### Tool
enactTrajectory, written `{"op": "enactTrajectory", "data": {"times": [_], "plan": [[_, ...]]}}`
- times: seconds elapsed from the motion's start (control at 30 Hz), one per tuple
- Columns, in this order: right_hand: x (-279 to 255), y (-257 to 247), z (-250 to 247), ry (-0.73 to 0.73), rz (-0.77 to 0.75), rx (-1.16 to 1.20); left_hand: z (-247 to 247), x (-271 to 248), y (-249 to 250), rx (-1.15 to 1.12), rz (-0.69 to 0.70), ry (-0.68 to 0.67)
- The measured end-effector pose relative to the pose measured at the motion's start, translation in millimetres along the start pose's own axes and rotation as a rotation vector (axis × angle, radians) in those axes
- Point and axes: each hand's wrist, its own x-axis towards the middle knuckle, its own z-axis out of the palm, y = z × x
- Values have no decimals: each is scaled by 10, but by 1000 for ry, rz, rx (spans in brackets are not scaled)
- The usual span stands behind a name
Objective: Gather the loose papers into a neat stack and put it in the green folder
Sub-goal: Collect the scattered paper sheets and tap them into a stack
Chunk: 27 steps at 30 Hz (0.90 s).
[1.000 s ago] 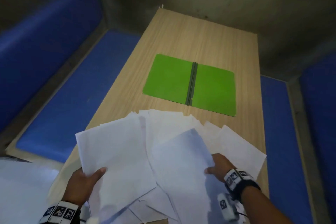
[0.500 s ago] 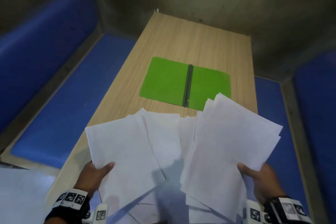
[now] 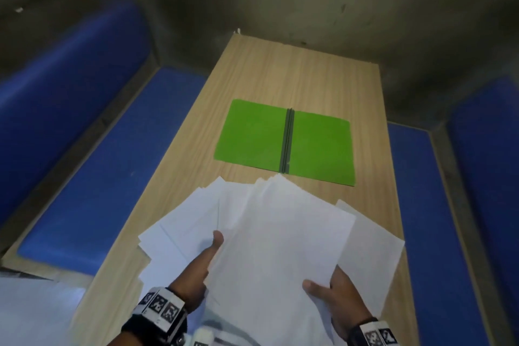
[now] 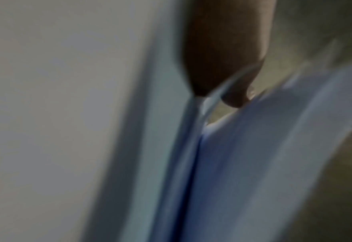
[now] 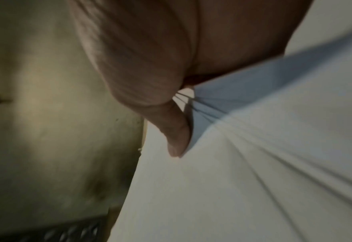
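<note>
- Currently, the right hand (image 3: 341, 300) pinches the near corner of a sheaf of papers (image 3: 283, 247), thumb on top, fingers beneath.
- Left hand (image 3: 196, 275): thumb extended along the sheaf's left edge; fingers hidden under the sheets, so its grip cannot be determined.
- More loose sheets (image 3: 182, 222) lie fanned beneath, on the wooden table (image 3: 303, 76).
- Green folder (image 3: 252, 132): open flat, just beyond the papers.

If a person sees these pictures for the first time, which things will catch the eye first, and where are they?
The green folder stands out most: it lies open and flat in the middle of the wooden table. Nearer the camera, white papers fan out unevenly over the table's near end; the right hand pinches a bundle of them, and the left hand reaches in beside it. Blue benches run along both sides.
</note>
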Motion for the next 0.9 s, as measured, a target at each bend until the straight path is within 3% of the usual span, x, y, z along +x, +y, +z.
{"op": "enactTrajectory", "data": {"times": [0.07,0.17,0.23,0.33,0.5,0.7,0.83,0.9], "plan": [[-21,-98,5,104,-158,-232,22,-17,151,26,-2,-20],[-62,-361,70,259,-406,-325,45,-1,374,243,190,-76],[-73,-519,111,298,-522,-366,112,10,523,405,320,7],[-81,-667,146,255,-514,-360,159,64,593,418,433,96],[95,-616,171,296,-518,-293,253,253,483,457,542,40],[118,-716,231,355,-573,-159,474,329,451,333,561,145],[64,-601,260,409,-502,-93,416,374,354,357,539,95],[29,-588,271,430,-540,-30,430,331,324,293,550,110]]}}
